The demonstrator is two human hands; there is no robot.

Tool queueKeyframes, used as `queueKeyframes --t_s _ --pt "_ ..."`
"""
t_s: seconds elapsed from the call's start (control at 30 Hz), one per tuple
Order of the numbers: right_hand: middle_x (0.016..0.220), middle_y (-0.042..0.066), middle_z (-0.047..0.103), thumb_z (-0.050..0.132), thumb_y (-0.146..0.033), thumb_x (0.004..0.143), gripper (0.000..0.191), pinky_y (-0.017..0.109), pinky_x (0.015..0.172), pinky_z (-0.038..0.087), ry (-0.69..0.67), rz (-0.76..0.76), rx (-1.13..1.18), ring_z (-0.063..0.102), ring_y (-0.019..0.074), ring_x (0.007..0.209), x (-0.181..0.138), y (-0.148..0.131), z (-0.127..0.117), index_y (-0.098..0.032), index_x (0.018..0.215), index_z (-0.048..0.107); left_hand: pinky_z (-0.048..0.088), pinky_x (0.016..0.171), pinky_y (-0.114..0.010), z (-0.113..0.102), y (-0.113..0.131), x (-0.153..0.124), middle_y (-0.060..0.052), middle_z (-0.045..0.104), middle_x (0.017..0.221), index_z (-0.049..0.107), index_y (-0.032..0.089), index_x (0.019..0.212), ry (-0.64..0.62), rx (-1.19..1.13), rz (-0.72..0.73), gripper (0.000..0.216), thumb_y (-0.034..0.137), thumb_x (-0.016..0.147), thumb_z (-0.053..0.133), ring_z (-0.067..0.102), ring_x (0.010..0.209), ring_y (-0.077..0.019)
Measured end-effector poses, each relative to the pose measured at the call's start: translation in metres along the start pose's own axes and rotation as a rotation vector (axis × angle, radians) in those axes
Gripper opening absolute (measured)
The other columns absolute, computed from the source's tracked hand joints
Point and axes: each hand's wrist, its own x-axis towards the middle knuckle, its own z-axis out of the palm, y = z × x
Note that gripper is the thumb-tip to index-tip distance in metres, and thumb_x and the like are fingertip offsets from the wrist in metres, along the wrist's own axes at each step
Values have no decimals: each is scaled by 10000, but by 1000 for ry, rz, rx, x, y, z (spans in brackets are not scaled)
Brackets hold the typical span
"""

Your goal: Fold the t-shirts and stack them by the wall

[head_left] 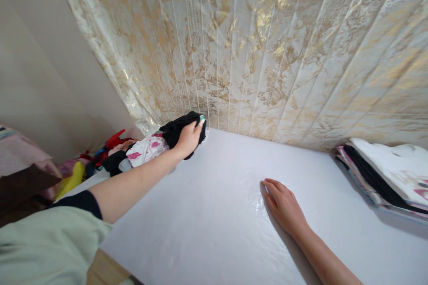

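Observation:
My left hand [190, 137] reaches to the far edge of the white table and is closed on a black garment [179, 127], with the fingertips partly hidden in its folds. Under and beside that cloth lies a white garment with pink prints [147, 150]. My right hand [284, 207] rests on the white tabletop [214, 213], fingers stretched out and holding nothing. At the right, a stack of folded clothes [389, 178] has a white printed garment [397, 164] on top.
Loose, mixed clothes [113, 147] are heaped at the table's left end. More fabric, including a yellow piece [72, 180], lies beyond that edge. A white and gold curtain [234, 53] hangs along the back of the table, next to a plain wall [60, 67].

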Motion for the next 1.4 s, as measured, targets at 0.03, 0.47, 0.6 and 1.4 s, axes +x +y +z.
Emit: queueKeyframes --t_s 0.03,0.47,0.6,1.4 --pt "1246 83 626 420 -302 889 367 465 927 481 -5 2 15 591 276 1128 0 0 -1 -266 1185 634 455 753 -275 14 16 -12 -38 655 776 613 151 825 -62 -89 48 399 449 951 380 576 760 -176" --pt "1218 108 636 352 -413 927 412 431 1028 428 182 314 498 577 244 1146 10 6 -19 -198 1181 595 504 850 -305 96 62 -134 -50 701 976 690 209 940 -640 -392 184 262 202 879 435 650 902 -181" --pt "1244 109 629 338 -459 937 448 424 1040 408 186 353 544 562 246 1171 11 0 -22 -195 1194 593 476 916 -365 84 14 -106 -53 649 967 636 198 924 -399 -64 206 254 115 836 412 610 972 -200" --pt "1169 97 601 480 -261 902 347 337 912 423 35 238 -87 571 224 1059 35 -2 -57 -205 1228 586 429 907 -394 79 -31 -122 -37 640 980 635 219 995 -413 150 433 173 236 926 477 588 979 -213"
